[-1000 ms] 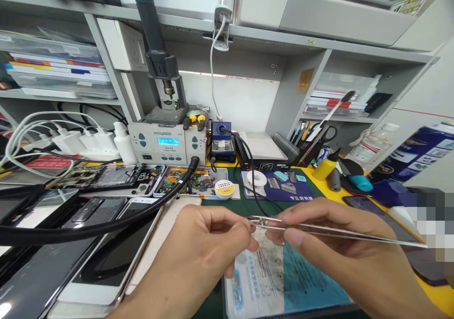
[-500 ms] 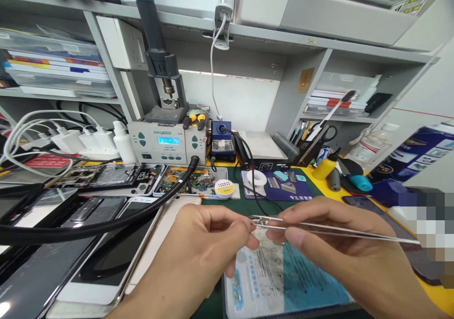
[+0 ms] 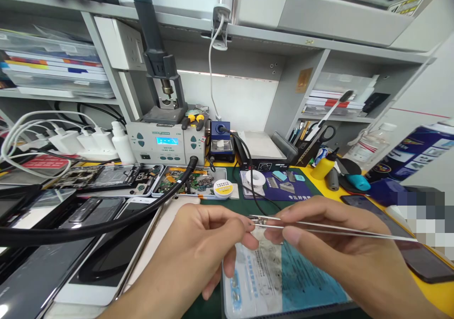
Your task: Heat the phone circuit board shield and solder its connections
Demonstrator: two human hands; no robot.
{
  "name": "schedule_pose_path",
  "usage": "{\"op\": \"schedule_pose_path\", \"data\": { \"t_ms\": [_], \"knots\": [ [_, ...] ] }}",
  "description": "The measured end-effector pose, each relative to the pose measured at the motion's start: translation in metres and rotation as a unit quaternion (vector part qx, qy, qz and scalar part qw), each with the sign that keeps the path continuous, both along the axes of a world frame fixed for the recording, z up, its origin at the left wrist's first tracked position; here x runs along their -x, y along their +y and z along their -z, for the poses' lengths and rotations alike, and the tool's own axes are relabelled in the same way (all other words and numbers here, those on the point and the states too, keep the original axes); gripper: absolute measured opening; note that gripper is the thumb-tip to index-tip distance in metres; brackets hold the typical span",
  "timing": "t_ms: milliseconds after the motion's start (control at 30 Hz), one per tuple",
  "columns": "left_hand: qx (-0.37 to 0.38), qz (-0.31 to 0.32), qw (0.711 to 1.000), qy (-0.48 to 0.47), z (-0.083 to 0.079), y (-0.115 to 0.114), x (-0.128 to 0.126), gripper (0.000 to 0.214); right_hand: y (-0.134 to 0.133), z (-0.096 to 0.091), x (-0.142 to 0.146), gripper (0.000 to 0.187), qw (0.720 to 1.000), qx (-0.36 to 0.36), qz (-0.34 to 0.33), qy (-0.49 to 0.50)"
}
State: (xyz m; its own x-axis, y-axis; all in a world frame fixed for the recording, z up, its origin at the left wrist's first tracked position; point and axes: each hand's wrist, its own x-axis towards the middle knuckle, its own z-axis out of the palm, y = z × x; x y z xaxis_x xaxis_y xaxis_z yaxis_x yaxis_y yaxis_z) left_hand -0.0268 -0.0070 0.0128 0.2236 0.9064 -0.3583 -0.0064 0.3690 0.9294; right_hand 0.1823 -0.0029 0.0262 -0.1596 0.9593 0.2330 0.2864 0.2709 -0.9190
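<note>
Long thin metal tweezers [image 3: 329, 229] lie between the thumb and fingers of my right hand [image 3: 340, 243], with the tips pointing left. My left hand [image 3: 213, 248] is closed, thumb against forefinger, pinching a small metallic part [image 3: 259, 220] whose kind I cannot make out. The tweezer tips reach that part, close to my left fingertips. Both hands are held above a blue and white printed pad [image 3: 283, 281]. Most of the small part is hidden by my fingers.
A hot-air station [image 3: 166, 142] stands behind, its black hose [image 3: 117, 231] crossing the left side over several phones, including a white phone [image 3: 117, 248]. Open circuit boards [image 3: 195, 182], a round tin [image 3: 223, 189] and a solder spool [image 3: 254, 178] lie beyond my hands. At right is a dark phone [image 3: 425, 262].
The fingers under my left hand have spread slightly downward. Otherwise both hands and the tweezers keep nearly the same place, and the whole view has shifted a little.
</note>
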Motion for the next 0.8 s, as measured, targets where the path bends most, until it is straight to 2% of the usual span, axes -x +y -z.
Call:
{"op": "schedule_pose_path", "data": {
  "t_ms": [167, 400, 600, 800],
  "knots": [
    [-0.025, 0.014, 0.999, 0.033, 0.002, 0.002, 0.002, 0.042, -0.003, -0.001, 0.002, 0.005, 1.000, -0.010, 0.009, -0.013],
    [-0.023, 0.008, 0.998, 0.062, 0.004, 0.001, 0.001, 0.040, -0.001, 0.000, 0.000, 0.004, 1.000, -0.003, 0.010, 0.011],
    [-0.027, -0.016, 0.996, 0.080, -0.009, -0.006, -0.001, 0.032, 0.004, 0.002, -0.005, 0.006, 0.998, -0.047, -0.050, 0.002],
    [-0.032, -0.032, 0.996, 0.072, -0.016, -0.009, -0.004, 0.030, 0.004, 0.001, -0.002, 0.008, 0.997, -0.067, -0.036, -0.002]
  ]
}}
